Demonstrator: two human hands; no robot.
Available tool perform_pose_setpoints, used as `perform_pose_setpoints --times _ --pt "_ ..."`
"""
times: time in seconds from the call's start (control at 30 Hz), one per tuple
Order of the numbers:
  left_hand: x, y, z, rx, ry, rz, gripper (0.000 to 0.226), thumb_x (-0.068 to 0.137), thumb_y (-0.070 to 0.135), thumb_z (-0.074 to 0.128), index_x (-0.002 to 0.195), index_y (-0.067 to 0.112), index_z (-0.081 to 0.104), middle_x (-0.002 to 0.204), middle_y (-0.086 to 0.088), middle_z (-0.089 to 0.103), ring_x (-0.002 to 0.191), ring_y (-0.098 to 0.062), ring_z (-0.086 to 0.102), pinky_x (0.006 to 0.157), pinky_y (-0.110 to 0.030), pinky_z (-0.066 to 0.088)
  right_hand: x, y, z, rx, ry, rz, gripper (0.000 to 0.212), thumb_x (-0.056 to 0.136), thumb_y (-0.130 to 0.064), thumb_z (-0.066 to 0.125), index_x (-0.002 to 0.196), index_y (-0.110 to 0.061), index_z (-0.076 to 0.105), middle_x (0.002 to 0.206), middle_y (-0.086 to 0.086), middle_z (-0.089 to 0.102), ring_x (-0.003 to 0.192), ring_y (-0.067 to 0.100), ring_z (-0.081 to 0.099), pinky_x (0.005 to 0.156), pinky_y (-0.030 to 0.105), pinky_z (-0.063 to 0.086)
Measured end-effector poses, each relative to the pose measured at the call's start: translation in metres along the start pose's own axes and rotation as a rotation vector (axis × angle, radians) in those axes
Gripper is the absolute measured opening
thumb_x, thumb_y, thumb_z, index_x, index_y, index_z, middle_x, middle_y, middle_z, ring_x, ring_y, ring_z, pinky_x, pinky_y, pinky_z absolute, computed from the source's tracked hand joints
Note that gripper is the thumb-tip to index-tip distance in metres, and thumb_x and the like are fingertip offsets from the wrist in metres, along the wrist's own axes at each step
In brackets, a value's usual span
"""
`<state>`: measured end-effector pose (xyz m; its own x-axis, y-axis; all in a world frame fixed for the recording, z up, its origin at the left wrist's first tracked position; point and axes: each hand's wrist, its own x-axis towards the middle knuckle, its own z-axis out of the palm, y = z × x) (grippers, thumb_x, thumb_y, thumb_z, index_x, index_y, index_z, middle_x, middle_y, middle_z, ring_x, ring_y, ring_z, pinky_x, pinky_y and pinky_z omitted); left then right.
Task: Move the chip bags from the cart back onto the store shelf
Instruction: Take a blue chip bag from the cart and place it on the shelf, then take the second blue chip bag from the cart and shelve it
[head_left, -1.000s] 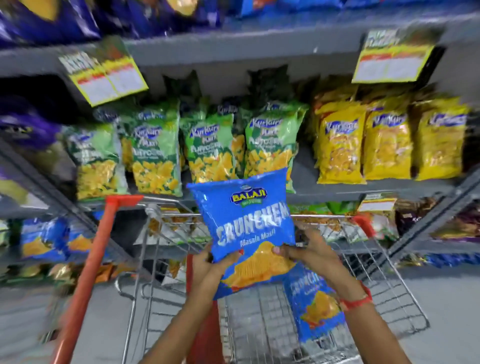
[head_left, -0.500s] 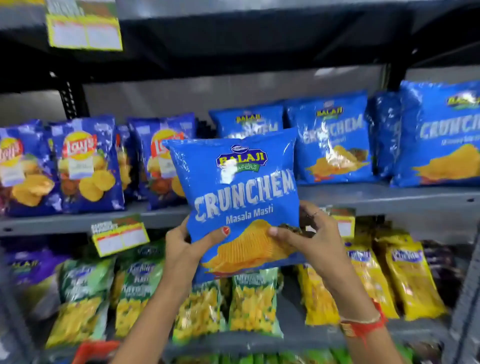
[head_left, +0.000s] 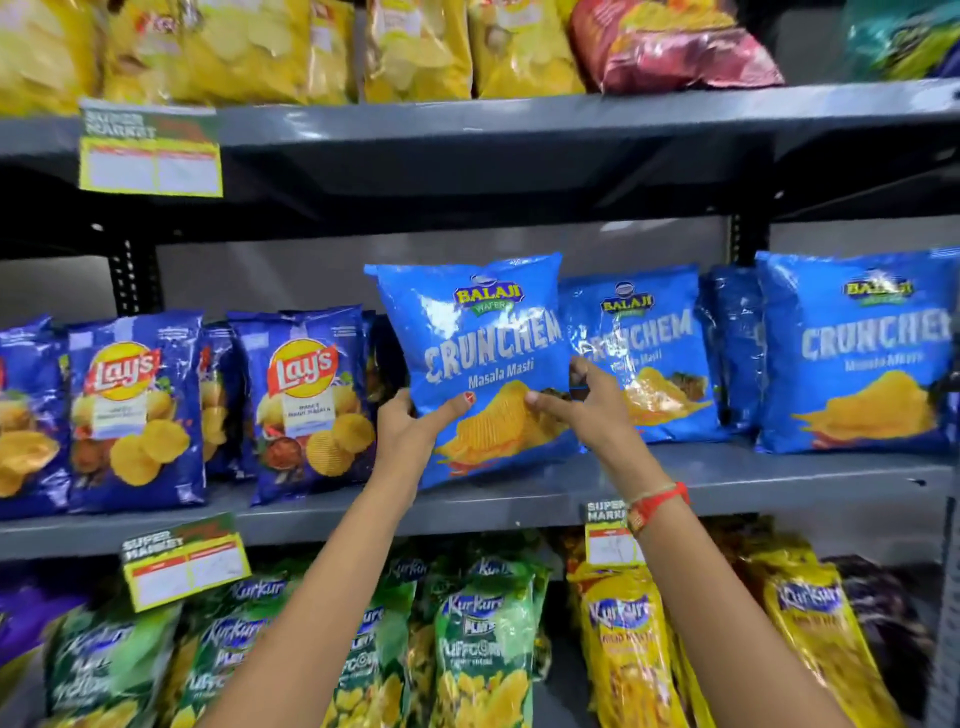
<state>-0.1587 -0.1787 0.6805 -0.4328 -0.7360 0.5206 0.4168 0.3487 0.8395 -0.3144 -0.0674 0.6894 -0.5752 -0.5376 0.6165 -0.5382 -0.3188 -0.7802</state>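
The grey metal store shelf (head_left: 675, 483) runs across the view below the grip, and its middle tier is the largest thing in play: its bare front strip under the hands looks like the landing place, since matching stock stands just to the right. The glossy blue Crunchem chip bag (head_left: 483, 364) is held upright and face-out at that tier, lower edge low over or touching the board, I cannot tell which; holding it so likely lets it stand like its neighbours. To the right of the grip I count two blue Crunchem bags standing face-out (head_left: 644, 358), with a third turned edge-on between them; to the left, at least three dark blue Lay's chip bags (head_left: 306, 405), one cut by the frame edge. The left hand (head_left: 410, 431) clamps the bag's lower left edge, thumb across the front. The right hand (head_left: 587, 410) pinches its lower right side likewise. The cart is out of view.
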Motion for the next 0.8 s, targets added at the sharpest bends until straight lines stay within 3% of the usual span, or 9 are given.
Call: perform_pose_setpoints --times 0.1,0.17,0.2,0.33,0.43,0.5,0.57,0.7,0.8 --pt "-0.002 -0.019 0.001 0.021 0.021 -0.026 0.042 0.068 0.017 0.077 0.106 0.006 0.063 0.107 -0.016 0.069 0.092 -0.024 0.065 0.084 -0.038 0.057 0.004 0.026 0.005 -0.027 -0.007 0.047 0.045 0.069 -0.011 0.078 0.109 -0.004 0.058 0.095 0.006 0.067 0.093 0.022 0.062 0.075 0.024 0.054" --pt "-0.005 -0.023 0.002 0.054 0.05 -0.001 0.046 0.072 0.017 0.075 0.115 0.011 0.059 0.115 -0.009 0.067 0.099 -0.021 0.064 0.082 -0.029 0.057 0.001 0.034 0.007 -0.032 0.015 0.078 0.062 0.067 -0.021 0.08 0.121 -0.004 0.053 0.115 0.016 0.065 0.108 0.03 0.061 0.092 0.043 0.052" --pt "-0.005 -0.023 0.002 0.08 0.079 0.026 0.055 0.071 0.019 0.075 0.121 0.012 0.054 0.121 -0.007 0.063 0.106 -0.019 0.062 0.088 -0.03 0.055 -0.003 0.033 0.008 -0.023 0.03 0.081 0.065 0.068 -0.021 0.079 0.124 -0.005 0.051 0.119 0.017 0.063 0.112 0.031 0.059 0.095 0.046 0.05" --pt "-0.019 -0.017 0.004 0.146 0.24 0.219 0.07 0.073 0.023 0.073 0.133 0.02 0.038 0.132 -0.005 0.05 0.116 -0.014 0.05 0.095 -0.024 0.044 -0.024 0.019 0.009 -0.05 0.129 0.011 0.067 0.074 -0.02 0.075 0.131 -0.012 0.043 0.12 0.001 0.053 0.111 0.016 0.051 0.093 0.027 0.043" --pt "-0.044 -0.02 0.003 0.21 0.324 0.428 0.057 0.078 0.025 0.068 0.128 0.025 0.041 0.124 0.011 0.049 0.116 -0.01 0.049 0.1 -0.027 0.041 -0.057 0.014 0.011 -0.039 0.227 -0.082 0.056 0.076 -0.019 0.073 0.126 -0.022 0.047 0.117 -0.003 0.052 0.108 0.013 0.051 0.092 0.024 0.044" --pt "-0.063 -0.03 0.003 0.239 0.355 0.516 0.049 0.081 0.019 0.065 0.126 0.02 0.044 0.117 0.019 0.045 0.111 -0.011 0.05 0.096 -0.025 0.042 -0.083 0.02 0.015 -0.003 0.275 -0.104 0.045 0.078 -0.016 0.07 0.117 -0.027 0.05 0.112 -0.005 0.056 0.106 0.014 0.055 0.09 0.028 0.048" --pt "-0.086 -0.047 0.004 0.251 0.375 0.551 0.04 0.083 0.013 0.061 0.12 0.021 0.047 0.111 0.018 0.045 0.101 -0.014 0.052 0.086 -0.026 0.044 -0.112 0.031 0.019 0.027 0.29 -0.094 0.036 0.08 -0.01 0.066 0.11 -0.026 0.054 0.104 -0.007 0.059 0.1 0.008 0.058 0.081 0.021 0.051" --pt "-0.139 -0.108 0.001 0.305 0.355 0.412 0.029 0.085 0.012 0.054 0.113 0.018 0.05 0.104 0.013 0.046 0.085 -0.024 0.051 0.075 -0.023 0.043 -0.173 0.081 0.027 0.029 0.23 0.073 0.028 0.083 -0.001 0.06 0.102 -0.021 0.058 0.097 0.004 0.063 0.083 0.002 0.059 0.068 0.009 0.047" --pt "-0.187 -0.17 -0.003 0.354 0.275 0.211 0.022 0.086 0.013 0.052 0.107 0.015 0.052 0.102 0.01 0.052 0.085 -0.026 0.052 0.085 -0.036 0.045 -0.234 0.147 0.033 -0.079 0.122 0.298 0.031 0.083 -0.001 0.057 0.097 -0.029 0.058 0.102 0.004 0.064 0.084 0.006 0.06 0.069 0.017 0.051"
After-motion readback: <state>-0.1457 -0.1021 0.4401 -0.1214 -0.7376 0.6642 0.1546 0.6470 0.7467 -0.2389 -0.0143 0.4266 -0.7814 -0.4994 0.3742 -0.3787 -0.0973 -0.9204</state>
